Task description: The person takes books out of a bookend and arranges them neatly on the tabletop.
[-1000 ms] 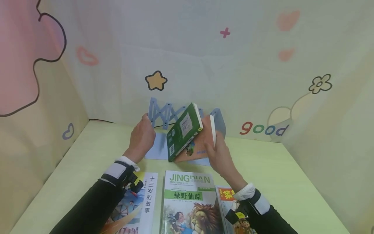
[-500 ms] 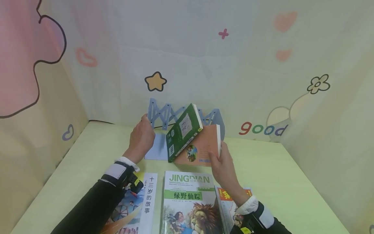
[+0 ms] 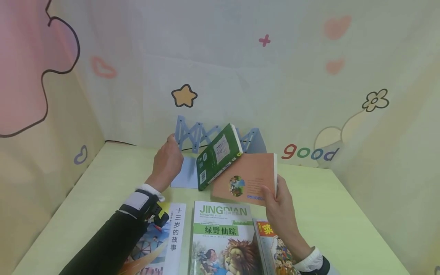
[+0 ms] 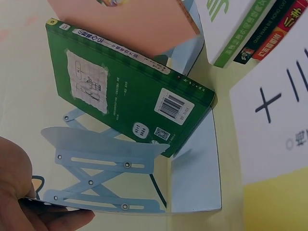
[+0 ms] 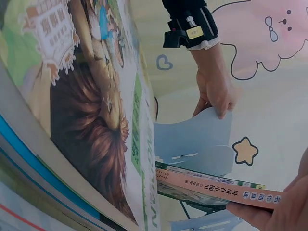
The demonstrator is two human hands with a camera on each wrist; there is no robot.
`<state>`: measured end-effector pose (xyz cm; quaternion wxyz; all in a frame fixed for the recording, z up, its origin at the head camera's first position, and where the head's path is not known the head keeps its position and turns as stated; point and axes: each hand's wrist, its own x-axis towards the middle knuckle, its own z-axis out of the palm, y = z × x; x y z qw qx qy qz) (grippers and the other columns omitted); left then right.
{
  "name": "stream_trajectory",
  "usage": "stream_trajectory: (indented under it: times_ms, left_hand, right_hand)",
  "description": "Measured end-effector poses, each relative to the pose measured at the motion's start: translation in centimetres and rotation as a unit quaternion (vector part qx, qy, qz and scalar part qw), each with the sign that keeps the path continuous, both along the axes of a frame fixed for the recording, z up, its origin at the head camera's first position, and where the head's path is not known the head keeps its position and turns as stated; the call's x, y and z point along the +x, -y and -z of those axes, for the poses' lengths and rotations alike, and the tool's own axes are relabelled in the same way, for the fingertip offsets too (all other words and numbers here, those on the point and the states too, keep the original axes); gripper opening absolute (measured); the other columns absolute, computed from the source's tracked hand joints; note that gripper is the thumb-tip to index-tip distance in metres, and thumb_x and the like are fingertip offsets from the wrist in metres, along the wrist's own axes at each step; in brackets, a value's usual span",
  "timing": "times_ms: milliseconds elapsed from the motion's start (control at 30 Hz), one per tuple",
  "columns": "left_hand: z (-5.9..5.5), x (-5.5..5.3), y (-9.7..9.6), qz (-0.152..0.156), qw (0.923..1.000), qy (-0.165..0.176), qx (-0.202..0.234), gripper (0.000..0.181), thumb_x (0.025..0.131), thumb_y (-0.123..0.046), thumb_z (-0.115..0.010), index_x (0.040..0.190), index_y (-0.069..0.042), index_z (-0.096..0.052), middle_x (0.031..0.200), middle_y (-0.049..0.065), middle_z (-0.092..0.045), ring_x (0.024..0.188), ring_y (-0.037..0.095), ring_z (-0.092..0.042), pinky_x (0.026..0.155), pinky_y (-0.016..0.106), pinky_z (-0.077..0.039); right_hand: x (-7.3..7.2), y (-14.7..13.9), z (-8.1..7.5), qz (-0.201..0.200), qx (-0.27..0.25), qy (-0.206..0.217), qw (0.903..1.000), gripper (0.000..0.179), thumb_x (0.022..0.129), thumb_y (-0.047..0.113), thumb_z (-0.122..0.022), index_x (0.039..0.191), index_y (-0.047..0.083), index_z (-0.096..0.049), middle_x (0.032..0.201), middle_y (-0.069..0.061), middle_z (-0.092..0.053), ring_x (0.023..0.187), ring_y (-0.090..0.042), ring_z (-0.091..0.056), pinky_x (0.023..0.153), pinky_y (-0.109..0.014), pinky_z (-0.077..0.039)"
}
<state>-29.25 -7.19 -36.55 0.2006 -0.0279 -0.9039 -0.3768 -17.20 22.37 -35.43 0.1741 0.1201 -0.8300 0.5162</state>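
In the head view my left hand [image 3: 166,165] grips the left end plate of a blue expandable book rack [image 3: 188,133], whose crossed slats [image 4: 91,183] show in the left wrist view. A green book [image 3: 216,160] leans tilted in the rack, its back cover showing. My right hand [image 3: 282,212] pinches an orange book [image 3: 247,177] by its right page edge, thumb on the back cover. That book is in front of the rack's right part, its left side partly behind the green book. In the right wrist view the orange spine [image 5: 216,187] lies close beside the green one.
Nearer on the pale yellow table [image 3: 326,214] lie a book with a lion cover [image 3: 223,240], a white-and-blue book [image 3: 173,236] at left and a red-titled book [image 3: 275,248] at right. A printed cloth wall [image 3: 220,57] rises behind the rack.
My right hand has drawn the orange book right and toward me, out from behind the green book, and more of its cover shows. My left hand stays on the rack.
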Motion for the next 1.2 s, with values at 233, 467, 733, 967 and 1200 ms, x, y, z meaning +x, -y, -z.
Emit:
stream_trajectory:
  times_ms: [233,467,733,967,1200]
  left_hand:
    - [0.1,0.0,0.1,0.003,1.0,0.002,0.001,0.045,0.103,-0.002,-0.05,0.142,0.017,-0.041,0.118,0.033,-0.066,0.092,0.042,-0.071,0.067,0.049,-0.059]
    - [0.1,0.0,0.0,0.002,1.0,0.003,0.005,0.043,0.103,-0.001,-0.051,0.141,0.017,-0.041,0.12,0.033,-0.066,0.096,0.043,-0.071,0.07,0.05,-0.06]
    - [0.0,0.0,0.0,0.003,1.0,0.002,0.004,0.043,0.103,-0.002,-0.051,0.141,0.016,-0.042,0.121,0.032,-0.066,0.096,0.042,-0.071,0.07,0.05,-0.059]
    - [-0.1,-0.1,0.1,0.009,1.0,-0.001,-0.001,0.042,0.103,-0.002,-0.049,0.141,0.017,-0.042,0.118,0.033,-0.067,0.093,0.043,-0.071,0.068,0.05,-0.058]
    - [0.0,-0.2,0.2,0.011,0.9999,0.001,-0.001,0.043,0.104,-0.002,-0.048,0.142,0.017,-0.041,0.119,0.033,-0.066,0.093,0.043,-0.071,0.066,0.049,-0.059]
  right_hand:
    - [1.9,-1.3,-1.8,0.029,0.018,0.036,0.9988,0.048,0.109,0.013,-0.051,0.154,0.004,-0.035,0.137,-0.017,-0.059,0.119,-0.031,-0.065,0.092,-0.028,-0.054]
    - [3.7,-2.8,-3.3,0.056,0.038,0.06,0.9959,0.05,0.111,0.023,-0.049,0.156,0.007,-0.033,0.136,-0.018,-0.062,0.109,-0.02,-0.07,0.086,-0.026,-0.055]
    - [5.1,-3.9,-4.5,0.083,0.007,0.11,0.9905,0.054,0.112,0.034,-0.045,0.159,0.014,-0.029,0.135,-0.021,-0.063,0.097,-0.012,-0.071,0.079,-0.029,-0.059]
    - [5.8,-4.6,-4.5,0.064,-0.012,0.093,0.9935,0.052,0.112,0.03,-0.046,0.156,0.007,-0.032,0.127,-0.012,-0.07,0.099,-0.011,-0.072,0.082,-0.026,-0.059]
    - [6.2,-4.6,-4.3,0.015,-0.072,0.095,0.9928,0.052,0.111,0.025,-0.048,0.155,0.002,-0.03,0.114,0.006,-0.074,0.099,-0.014,-0.073,0.082,-0.027,-0.06]
